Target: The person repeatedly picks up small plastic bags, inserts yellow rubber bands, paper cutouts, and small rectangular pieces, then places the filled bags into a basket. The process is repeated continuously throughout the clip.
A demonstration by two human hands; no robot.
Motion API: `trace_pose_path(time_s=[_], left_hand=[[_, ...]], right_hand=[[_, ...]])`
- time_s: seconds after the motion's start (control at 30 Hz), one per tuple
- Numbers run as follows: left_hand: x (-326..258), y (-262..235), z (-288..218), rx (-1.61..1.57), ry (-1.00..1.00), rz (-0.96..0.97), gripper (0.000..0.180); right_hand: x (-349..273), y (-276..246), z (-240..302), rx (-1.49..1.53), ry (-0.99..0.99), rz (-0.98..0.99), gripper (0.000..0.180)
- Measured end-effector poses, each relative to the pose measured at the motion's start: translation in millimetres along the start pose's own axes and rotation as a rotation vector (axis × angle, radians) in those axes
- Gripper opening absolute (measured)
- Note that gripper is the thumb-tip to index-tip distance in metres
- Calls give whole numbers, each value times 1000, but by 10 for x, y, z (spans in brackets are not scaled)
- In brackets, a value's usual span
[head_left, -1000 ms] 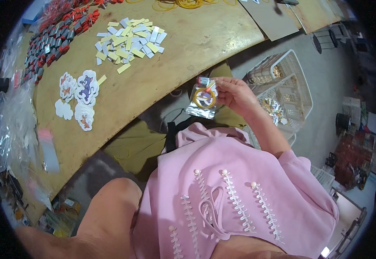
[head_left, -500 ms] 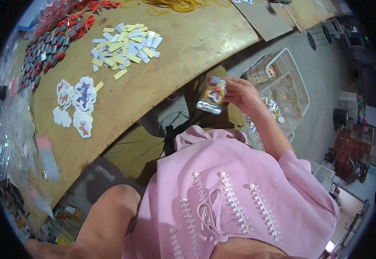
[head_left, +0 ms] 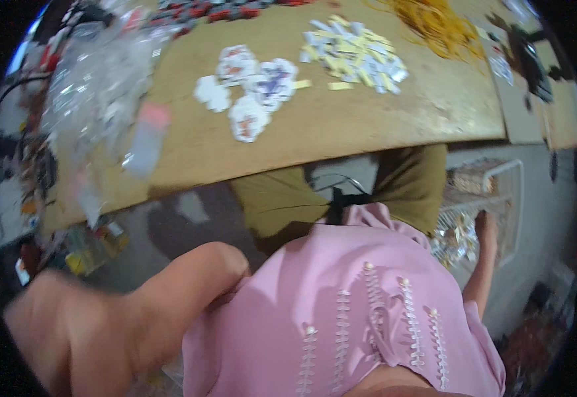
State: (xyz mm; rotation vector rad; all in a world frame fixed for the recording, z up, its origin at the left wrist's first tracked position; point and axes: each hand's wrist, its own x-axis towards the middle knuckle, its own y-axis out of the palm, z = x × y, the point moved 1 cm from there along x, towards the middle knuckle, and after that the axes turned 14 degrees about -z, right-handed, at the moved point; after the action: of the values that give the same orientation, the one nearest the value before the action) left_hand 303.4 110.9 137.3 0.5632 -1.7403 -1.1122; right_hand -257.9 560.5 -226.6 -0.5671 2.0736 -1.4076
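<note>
The right hand (head_left: 486, 228) reaches down at the person's right side into a white wire basket (head_left: 510, 198) standing on the floor. Its fingers rest among a heap of small shiny packets (head_left: 457, 239) — clear film bags with something bright inside. The palm faces away and the fingertips are buried in the heap, so whether the hand is open, or closed on a packet, cannot be told.

Handling, as a judgement: each packet looks light, thin and limp. The glossy film is likely slippery and will crumple rather than hold shape. Take one by pinching a flat edge or corner between thumb and forefinger; a grab from above would probably gather several at once. Fragility of the contents cannot be assessed.

The left hand is not visible. A bare left arm (head_left: 123, 317) crosses the lower left of the view, bent at the elbor region, and the hand itself falls behind the pink blouse (head_left: 361, 311) or outside the frame.

Hard to make out:
- The picture is blurred throughout, so packet contents and count are unreadable.
- The far half of the basket is cut by the wooden table (head_left: 341, 132) edge and by shadow.
- On the table, white cut-out stickers (head_left: 249, 89), small paper tags (head_left: 355, 53) and a pile of clear bags (head_left: 96, 86) show only as shapes — no detail.
</note>
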Motion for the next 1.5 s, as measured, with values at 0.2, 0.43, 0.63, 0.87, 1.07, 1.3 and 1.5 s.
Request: trace_pose_path(time_s=[0.2,0.43,0.63,0.87,1.07,1.3,1.5], left_hand=[[-248,-1057,-530,1651,665,-352,14],[-748,-2244,-887,3049,584,-140,23],[-868,-2179,-844,2671,572,-476,9],[-915,-2048,-726,2558,716,-476,6],[-1058,-1471,466,2431,782,110,28],[-1273,-1452,825,2240,628,211,37],[-1295,-1622,980,2267,270,-52,34]], right_hand=[[78,-1027,1331,406,-200,-152,20],[55,-2044,2025,579,-279,-271,17],[-120,-2496,2540,709,-403,-235,19],[-346,-2815,3297,1116,-728,-91,13],[-592,-3225,3854,1634,-551,860,21],[-483,-3075,3932,1665,-419,1173,21],[-533,-2790,3825,1750,-369,1038,19]])
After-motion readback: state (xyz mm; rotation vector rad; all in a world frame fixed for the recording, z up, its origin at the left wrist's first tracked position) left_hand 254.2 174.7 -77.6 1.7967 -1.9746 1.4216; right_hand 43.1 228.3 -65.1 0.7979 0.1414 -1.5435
